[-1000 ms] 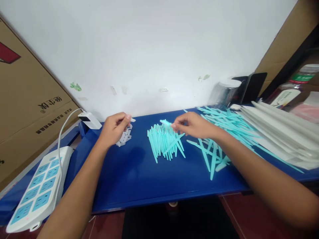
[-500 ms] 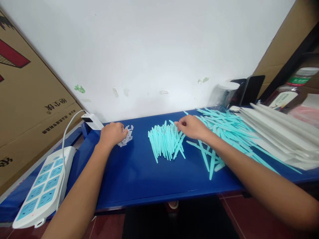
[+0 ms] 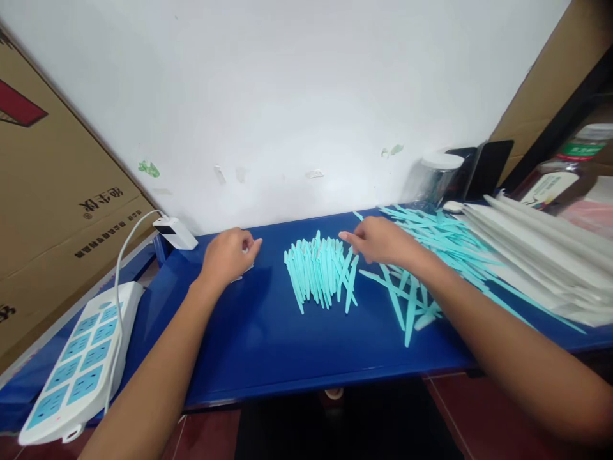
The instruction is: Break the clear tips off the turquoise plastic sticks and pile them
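A neat heap of teal plastic sticks (image 3: 320, 271) lies in the middle of the blue table (image 3: 268, 338). My right hand (image 3: 378, 241) hovers just right of that heap, fingers loosely stretched toward it with nothing seen in them. A larger loose scatter of teal sticks (image 3: 431, 239) spreads under and behind my right forearm. My left hand (image 3: 228, 255) is curled over a small pile of white pieces (image 3: 239, 276), which it mostly hides. Its fingertips pinch what looks like one small white piece.
A white power strip (image 3: 79, 367) with its cable and a white adapter (image 3: 175, 231) sit at the left. Cardboard boxes (image 3: 52, 191) lean on the left wall. At the right are stacked white sheets (image 3: 541, 255), a clear jar (image 3: 433, 180), dark screens (image 3: 486, 167) and a bottle (image 3: 569, 167).
My right hand put the teal stick it held onto the middle heap and drew back slightly. My left hand dipped onto the white pieces, then lifted with fingers curled.
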A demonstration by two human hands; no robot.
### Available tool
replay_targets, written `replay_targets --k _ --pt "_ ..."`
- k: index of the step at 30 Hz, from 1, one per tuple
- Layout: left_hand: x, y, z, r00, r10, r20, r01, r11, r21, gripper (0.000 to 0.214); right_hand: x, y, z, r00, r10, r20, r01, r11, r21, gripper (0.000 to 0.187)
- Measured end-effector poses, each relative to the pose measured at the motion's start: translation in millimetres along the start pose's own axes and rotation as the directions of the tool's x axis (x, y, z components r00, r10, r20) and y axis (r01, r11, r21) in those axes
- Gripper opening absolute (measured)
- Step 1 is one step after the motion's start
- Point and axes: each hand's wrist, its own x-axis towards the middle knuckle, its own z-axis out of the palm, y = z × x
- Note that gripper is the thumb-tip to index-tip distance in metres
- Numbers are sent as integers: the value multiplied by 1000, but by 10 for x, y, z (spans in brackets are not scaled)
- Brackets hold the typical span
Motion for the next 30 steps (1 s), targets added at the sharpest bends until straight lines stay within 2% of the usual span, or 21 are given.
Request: replay_targets --k 2,4,7,9,12,15,18,21,23,27,30 --pt "-21 117 47 993 89 81 -78 989 -128 42 3 64 -66 989 51 136 -40 996 -80 77" --pt "-51 228 113 974 184 132 -152 963 -222 47 10 116 -70 970 48 240 -22 994 -111 80" --pt "-99 348 212 947 270 174 -202 922 -330 51 36 151 28 959 -35 280 69 991 -113 72" --pt "-124 391 258 935 295 196 -203 900 -385 52 65 150 124 961 -85 265 111 990 -86 69" --pt "-141 412 287 927 318 199 -208 877 -433 51 109 140 207 976 -127 176 138 989 -55 61" --pt "-143 406 289 926 326 191 -216 872 -440 50 113 165 118 977 -147 154 156 986 -49 56" --pt "-142 404 281 925 324 197 -219 880 -421 50 55 236 -93 955 -116 272 157 978 -137 53" --pt "-145 416 270 926 321 201 -220 888 -405 50 -21 292 -250 903 80 422 51 956 -289 49" --pt "-147 424 267 926 321 199 -222 889 -401 50 -52 295 -278 867 145 476 24 943 -332 45" --pt "-144 424 274 930 318 184 -226 890 -397 50 -40 287 -264 843 67 534 104 953 -284 30" --pt "-137 419 279 930 325 170 -236 886 -400 50 12 348 -289 886 -19 463 141 963 -230 28"
